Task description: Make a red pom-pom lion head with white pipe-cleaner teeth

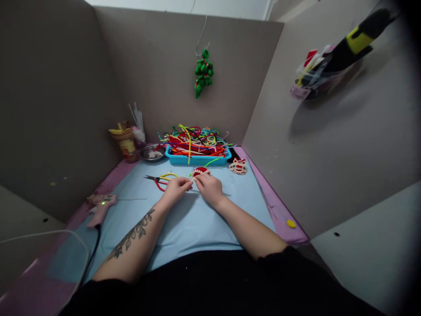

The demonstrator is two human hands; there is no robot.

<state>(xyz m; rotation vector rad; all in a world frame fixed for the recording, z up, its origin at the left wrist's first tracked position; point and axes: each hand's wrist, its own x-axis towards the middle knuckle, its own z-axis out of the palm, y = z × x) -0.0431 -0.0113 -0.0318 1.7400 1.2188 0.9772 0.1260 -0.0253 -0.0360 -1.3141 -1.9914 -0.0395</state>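
My left hand (177, 188) and my right hand (209, 188) meet near the middle of the blue cloth, fingers closed in a pinch. Between the fingertips is a thin pale pipe cleaner (193, 179), mostly hidden by them. Just beyond, partly behind my right hand, lies a red piece with a cream edge (200, 171), made of fuzzy pipe cleaner. A bright green pipe cleaner (211, 162) sticks out behind it. Left of my left hand lie scissors (160, 179) with red and yellow handles, blades pointing left. A finished-looking red and cream pipe-cleaner piece (238, 166) rests at the right.
A blue tray (199, 161) heaped with coloured pipe cleaners stands at the back. Left of it are a metal bowl (153, 153) and a brown cup (127, 147). A pink glue gun (101, 208) with its cord lies left. Grey panels (158, 79) enclose the table.
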